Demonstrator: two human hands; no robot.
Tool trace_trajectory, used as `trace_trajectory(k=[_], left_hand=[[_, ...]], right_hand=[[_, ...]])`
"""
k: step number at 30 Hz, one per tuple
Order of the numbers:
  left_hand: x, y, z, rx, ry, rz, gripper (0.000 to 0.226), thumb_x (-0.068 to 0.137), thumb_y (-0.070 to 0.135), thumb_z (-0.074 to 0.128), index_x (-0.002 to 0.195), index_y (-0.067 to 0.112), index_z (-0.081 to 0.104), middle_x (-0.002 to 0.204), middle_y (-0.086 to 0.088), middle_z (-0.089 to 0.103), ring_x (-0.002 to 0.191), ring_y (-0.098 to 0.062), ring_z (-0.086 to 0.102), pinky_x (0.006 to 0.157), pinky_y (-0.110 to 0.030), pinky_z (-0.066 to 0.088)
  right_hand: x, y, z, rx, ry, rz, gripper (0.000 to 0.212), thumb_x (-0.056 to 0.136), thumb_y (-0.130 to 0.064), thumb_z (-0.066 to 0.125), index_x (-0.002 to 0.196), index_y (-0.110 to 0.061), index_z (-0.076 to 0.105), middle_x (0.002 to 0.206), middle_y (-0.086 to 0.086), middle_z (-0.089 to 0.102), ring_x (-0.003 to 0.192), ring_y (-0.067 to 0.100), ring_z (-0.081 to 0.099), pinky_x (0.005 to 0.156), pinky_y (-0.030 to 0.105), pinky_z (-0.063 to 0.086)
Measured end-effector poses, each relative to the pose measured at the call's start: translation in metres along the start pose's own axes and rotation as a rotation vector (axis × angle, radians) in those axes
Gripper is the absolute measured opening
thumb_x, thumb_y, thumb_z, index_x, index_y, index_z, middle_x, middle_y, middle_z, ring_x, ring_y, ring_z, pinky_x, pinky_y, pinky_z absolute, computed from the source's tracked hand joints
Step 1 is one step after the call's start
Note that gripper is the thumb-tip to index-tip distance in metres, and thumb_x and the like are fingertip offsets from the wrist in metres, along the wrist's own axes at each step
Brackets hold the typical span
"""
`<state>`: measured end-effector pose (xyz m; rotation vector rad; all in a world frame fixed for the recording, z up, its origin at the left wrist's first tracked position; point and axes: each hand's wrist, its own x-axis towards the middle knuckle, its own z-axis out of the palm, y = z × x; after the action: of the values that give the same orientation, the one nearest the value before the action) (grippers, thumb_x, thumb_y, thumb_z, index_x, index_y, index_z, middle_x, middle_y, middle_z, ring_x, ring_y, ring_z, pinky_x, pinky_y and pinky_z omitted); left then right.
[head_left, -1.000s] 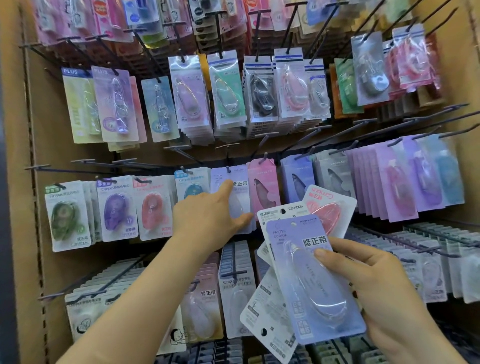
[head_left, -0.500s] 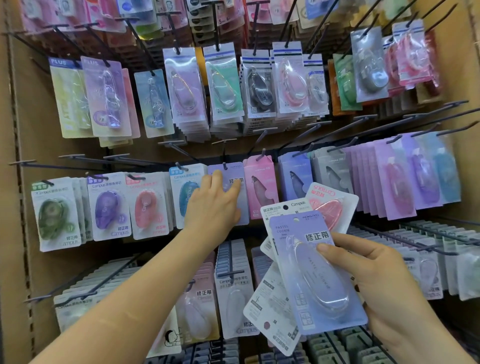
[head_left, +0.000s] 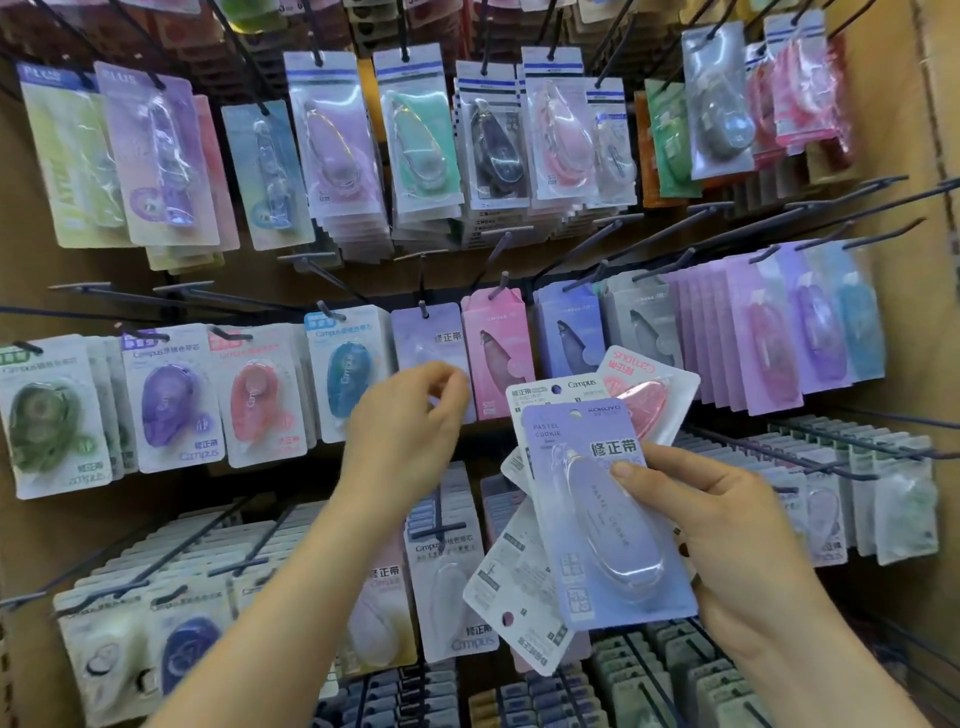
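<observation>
The right hand (head_left: 727, 525) held fanned lavender blister-card correction tapes (head_left: 602, 519), seemingly light, stiff and slippery. The left hand (head_left: 410, 421), grip narrow, hovered at a hanging lavender card (head_left: 426, 338); contact was unclear, and its lower edge suited pinching.

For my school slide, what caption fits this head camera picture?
Right hand holds fanned correction tape packs; left hand hovers by a hanging lilac pack.
</observation>
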<state>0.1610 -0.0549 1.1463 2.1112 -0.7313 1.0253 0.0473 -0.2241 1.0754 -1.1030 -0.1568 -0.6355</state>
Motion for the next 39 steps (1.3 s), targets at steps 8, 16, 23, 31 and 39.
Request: trace_trajectory(k=[8,16,23,31,39], left_hand=[[-0.083,0.03,0.016,-0.619,-0.138,-0.154,0.064,0.051,0.067,0.074,0.106,0.041,0.054,0.101,0.026,0.063,0.094,0.003,0.061,0.081,-0.025,0.052],[-0.086,0.036,0.011,-0.712,-0.277,-0.173,0.066,0.058,0.031,0.094,0.112,0.045,0.059,0.094,0.015,0.071,0.085,-0.002,0.068,0.071,-0.02,0.056],[-0.087,0.036,0.008,-0.834,-0.307,-0.211,0.06,0.066,0.011,0.087,0.113,0.039,0.061,0.091,0.0,0.075,0.082,-0.016,0.073,0.073,-0.03,0.06],[-0.083,0.025,0.005,-0.967,-0.354,-0.275,0.053,0.064,0.02,0.077,0.114,0.013,0.058,0.097,-0.008,0.076,0.088,-0.029,0.073,0.071,-0.037,0.058],[-0.081,0.021,0.001,-1.116,-0.263,-0.388,0.052,0.072,0.016,0.074,0.119,0.013,0.052,0.096,-0.014,0.076,0.084,-0.029,0.074,0.075,-0.046,0.059]], right_hand=[[-0.01,0.011,0.01,-0.033,0.072,-0.133,0.012,0.079,-0.003,0.072,0.081,-0.013,0.08,0.086,0.012,0.077,0.075,0.03,0.075,0.06,0.034,0.06],[-0.022,0.01,0.013,-0.061,0.155,-0.213,0.007,0.069,-0.013,0.078,0.072,-0.019,0.079,0.077,0.008,0.077,0.064,0.023,0.073,0.054,0.03,0.058],[-0.024,0.008,0.013,-0.049,0.165,-0.196,0.012,0.061,-0.021,0.079,0.071,-0.014,0.077,0.077,0.011,0.076,0.065,0.027,0.073,0.056,0.034,0.06],[-0.025,0.007,0.014,-0.016,0.191,-0.194,0.028,0.061,-0.036,0.077,0.075,-0.011,0.076,0.079,0.013,0.076,0.064,0.027,0.072,0.049,0.034,0.056],[-0.021,0.005,0.011,-0.112,0.199,-0.268,0.005,0.059,-0.028,0.078,0.063,-0.025,0.076,0.069,0.004,0.075,0.056,0.018,0.07,0.043,0.027,0.052]])
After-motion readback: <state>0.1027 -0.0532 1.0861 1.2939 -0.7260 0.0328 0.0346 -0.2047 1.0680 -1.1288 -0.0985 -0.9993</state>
